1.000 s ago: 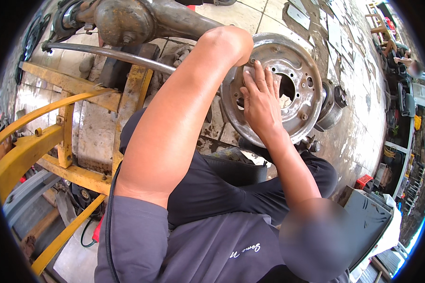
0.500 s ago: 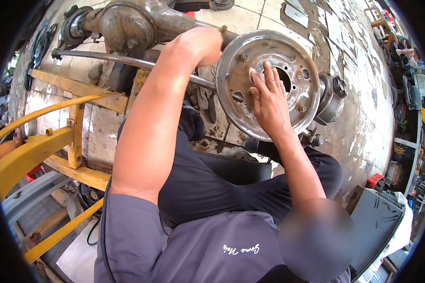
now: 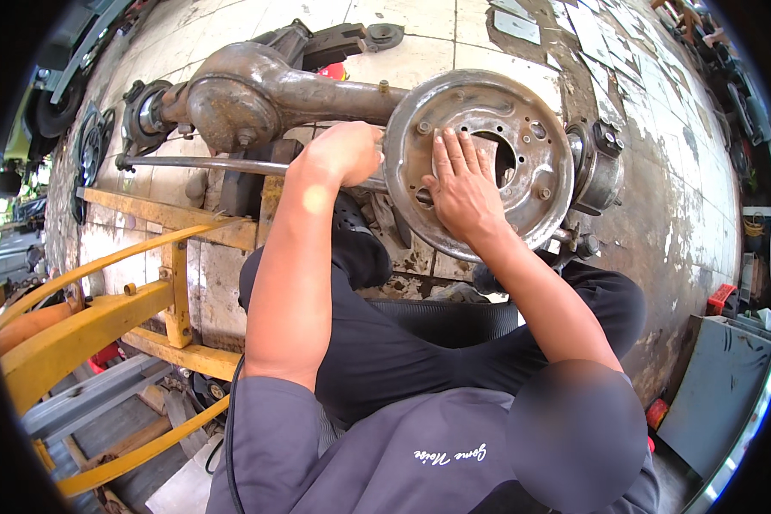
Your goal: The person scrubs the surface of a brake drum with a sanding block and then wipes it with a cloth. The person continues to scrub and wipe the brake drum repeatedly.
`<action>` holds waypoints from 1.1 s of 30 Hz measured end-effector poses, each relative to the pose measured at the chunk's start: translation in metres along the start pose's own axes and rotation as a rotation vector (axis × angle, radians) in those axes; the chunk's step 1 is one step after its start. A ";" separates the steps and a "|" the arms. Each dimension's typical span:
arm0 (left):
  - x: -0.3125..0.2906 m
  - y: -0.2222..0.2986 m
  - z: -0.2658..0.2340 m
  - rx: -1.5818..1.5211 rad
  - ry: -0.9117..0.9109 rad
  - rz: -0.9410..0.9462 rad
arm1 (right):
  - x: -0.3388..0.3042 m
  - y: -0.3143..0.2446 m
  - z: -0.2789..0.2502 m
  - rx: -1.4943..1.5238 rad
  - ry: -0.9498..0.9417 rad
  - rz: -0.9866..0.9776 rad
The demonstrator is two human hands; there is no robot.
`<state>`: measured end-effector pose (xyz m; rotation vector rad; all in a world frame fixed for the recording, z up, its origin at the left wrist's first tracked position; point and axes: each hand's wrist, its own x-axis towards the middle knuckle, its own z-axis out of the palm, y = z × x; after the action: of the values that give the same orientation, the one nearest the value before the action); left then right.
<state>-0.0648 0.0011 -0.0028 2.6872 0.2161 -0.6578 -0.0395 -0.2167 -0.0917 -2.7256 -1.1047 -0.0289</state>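
A round, brown-grey metal drum brake backing plate [image 3: 522,107], with a central hole and several smaller holes, faces up in front of me. My right hand [image 3: 469,193] lies flat on it, fingers stretched out and close together, left of the central hole. Beneath those fingers shows the edge of a small pale tan sheet [image 3: 488,147], possibly sandpaper. My left hand [image 3: 338,154] is curled closed beside the plate's left rim. Its fingertips are turned away, so whatever they grip is hidden. A long metal rod [image 3: 206,162] runs behind this hand toward the plate.
A vehicle axle [image 3: 338,98] with a bulging housing [image 3: 236,98] lies beyond my hands. A hub [image 3: 600,167] sits right of the plate. Yellow metal framework [image 3: 94,317] stands at left. A grey cabinet [image 3: 718,394] is at lower right, near a red container [image 3: 721,300].
My left hand has come nearer along the plate's left side. My right hand and the tan sheet have shifted slightly left on the plate, which appears turned a little counterclockwise. The whole view has shifted.
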 end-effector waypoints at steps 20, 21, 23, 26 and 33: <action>0.014 0.012 -0.021 0.039 -0.110 -0.046 | 0.044 0.019 -0.028 -0.220 -0.190 -0.103; 0.013 0.013 -0.024 0.024 -0.095 -0.032 | 0.049 0.018 -0.026 -0.236 -0.184 -0.091; 0.015 0.014 -0.024 0.021 -0.097 -0.019 | 0.049 0.019 -0.025 -0.249 -0.188 -0.076; 0.017 0.013 -0.028 0.027 -0.126 -0.050 | 0.039 0.017 -0.031 -0.244 -0.241 -0.138; 0.015 0.013 -0.025 0.055 -0.145 0.000 | 0.044 0.011 -0.034 -0.309 -0.240 -0.097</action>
<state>-0.0381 -0.0003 0.0142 2.6766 0.1622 -0.8660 0.0018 -0.2003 -0.0558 -3.0048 -1.4025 0.1278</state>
